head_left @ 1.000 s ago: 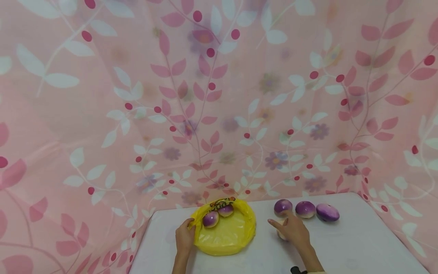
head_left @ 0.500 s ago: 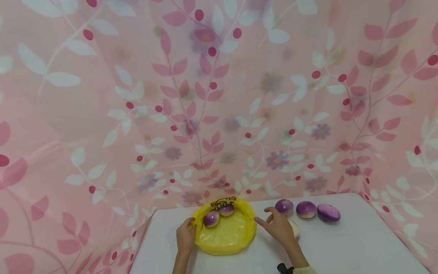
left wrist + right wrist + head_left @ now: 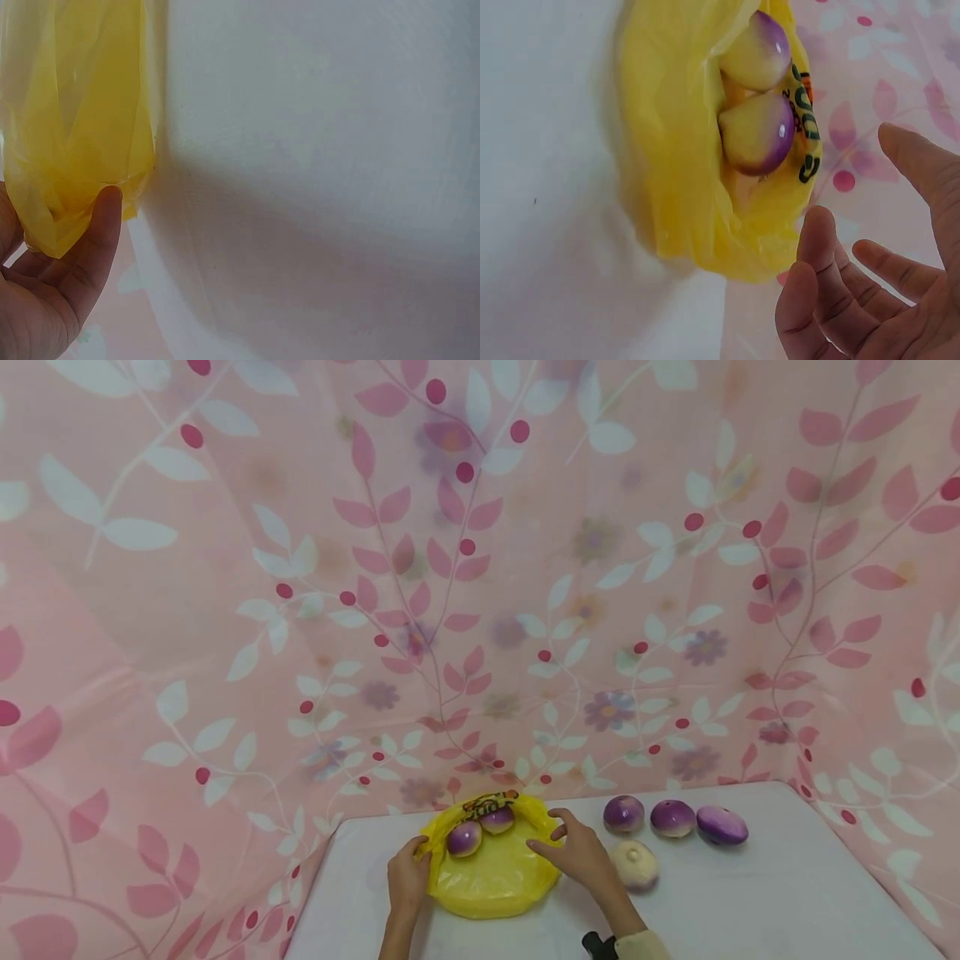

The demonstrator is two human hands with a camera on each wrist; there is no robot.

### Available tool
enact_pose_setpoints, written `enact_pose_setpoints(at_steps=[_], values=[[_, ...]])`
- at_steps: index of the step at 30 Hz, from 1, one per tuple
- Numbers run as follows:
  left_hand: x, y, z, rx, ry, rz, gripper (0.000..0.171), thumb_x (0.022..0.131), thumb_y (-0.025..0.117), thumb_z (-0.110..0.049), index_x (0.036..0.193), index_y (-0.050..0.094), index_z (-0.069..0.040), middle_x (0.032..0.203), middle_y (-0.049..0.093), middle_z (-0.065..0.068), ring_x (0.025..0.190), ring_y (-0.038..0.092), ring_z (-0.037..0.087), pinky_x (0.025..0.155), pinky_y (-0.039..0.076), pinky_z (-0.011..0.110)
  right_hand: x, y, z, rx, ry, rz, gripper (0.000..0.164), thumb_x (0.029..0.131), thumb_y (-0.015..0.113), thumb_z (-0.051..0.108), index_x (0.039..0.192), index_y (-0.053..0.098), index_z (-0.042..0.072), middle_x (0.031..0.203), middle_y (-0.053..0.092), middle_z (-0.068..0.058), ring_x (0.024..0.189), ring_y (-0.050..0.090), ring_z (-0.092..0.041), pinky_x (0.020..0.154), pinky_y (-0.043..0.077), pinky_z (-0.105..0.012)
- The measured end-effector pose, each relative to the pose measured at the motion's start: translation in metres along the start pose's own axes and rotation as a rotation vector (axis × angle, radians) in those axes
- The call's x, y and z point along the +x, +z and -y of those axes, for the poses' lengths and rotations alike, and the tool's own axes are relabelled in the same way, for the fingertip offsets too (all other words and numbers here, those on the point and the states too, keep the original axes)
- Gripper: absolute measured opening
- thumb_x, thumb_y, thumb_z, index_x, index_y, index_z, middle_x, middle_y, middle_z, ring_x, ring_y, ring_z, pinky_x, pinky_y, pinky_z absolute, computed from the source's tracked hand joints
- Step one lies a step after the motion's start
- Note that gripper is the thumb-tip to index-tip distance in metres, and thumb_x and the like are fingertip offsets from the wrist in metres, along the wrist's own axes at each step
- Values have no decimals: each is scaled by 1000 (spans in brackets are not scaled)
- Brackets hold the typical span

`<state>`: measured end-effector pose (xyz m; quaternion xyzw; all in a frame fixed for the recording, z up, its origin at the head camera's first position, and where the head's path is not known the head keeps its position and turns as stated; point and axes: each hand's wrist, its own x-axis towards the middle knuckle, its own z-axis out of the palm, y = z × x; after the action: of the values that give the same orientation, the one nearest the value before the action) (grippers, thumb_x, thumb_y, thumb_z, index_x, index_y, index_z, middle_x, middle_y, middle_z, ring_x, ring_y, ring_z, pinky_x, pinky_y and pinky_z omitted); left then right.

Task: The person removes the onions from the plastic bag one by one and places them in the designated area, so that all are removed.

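Observation:
A yellow plastic bag (image 3: pixel 491 893) sits with its mouth wide open on the white table, and two purple-and-cream turnips (image 3: pixel 464 839) lie inside at its back left. My left hand (image 3: pixel 406 881) pinches the bag's left rim; the left wrist view shows thumb and fingers (image 3: pixel 105 236) on the yellow film. Over the right rim hovers my right hand (image 3: pixel 583 860), its fingers spread and nothing held. In the right wrist view that hand (image 3: pixel 885 300) appears beside the bag (image 3: pixel 667 150). Whether it touches the rim cannot be told.
Right of the bag, a turnip (image 3: pixel 636 865) lies cream side up. Behind it stand three purple turnips in a row, the rightmost turnip (image 3: pixel 722 825) more elongated. A pink floral cloth (image 3: pixel 480 610) hangs behind the white table (image 3: pixel 750 902).
My right hand has moved left from the cream-side-up turnip to the bag's right rim, uncovering that turnip. The left hand has kept its hold on the bag.

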<state>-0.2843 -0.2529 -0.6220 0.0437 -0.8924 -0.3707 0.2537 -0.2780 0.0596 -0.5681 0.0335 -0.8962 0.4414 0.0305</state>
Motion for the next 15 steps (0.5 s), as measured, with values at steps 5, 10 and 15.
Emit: enact_pose_setpoints(at_steps=[5, 10, 15], values=[[0, 0, 0, 0, 4, -3, 23, 81, 74, 7, 103, 73, 1, 101, 72, 18, 99, 67, 39, 86, 53, 53, 3, 14, 10, 21, -28, 4, 76, 75, 77, 59, 130, 56, 12, 96, 68, -2, 85, 62, -22, 71, 52, -40], [0, 0, 0, 12, 17, -8, 23, 80, 74, 8, 102, 73, 1, 100, 72, 18, 97, 67, 39, 85, 53, 53, 7, 29, 18, 64, -14, 43, 83, 73, 78, 60, 133, 54, 9, 98, 68, -4, 85, 60, -21, 71, 51, -40], [0, -1, 1, 23, 12, -8, 23, 80, 74, 8, 101, 73, 1, 99, 72, 18, 96, 67, 39, 84, 53, 53, 10, 41, 23, 80, 17, 83, 88, 72, 79, 61, 137, 50, 9, 99, 67, -4, 83, 59, -19, 70, 50, -37]])
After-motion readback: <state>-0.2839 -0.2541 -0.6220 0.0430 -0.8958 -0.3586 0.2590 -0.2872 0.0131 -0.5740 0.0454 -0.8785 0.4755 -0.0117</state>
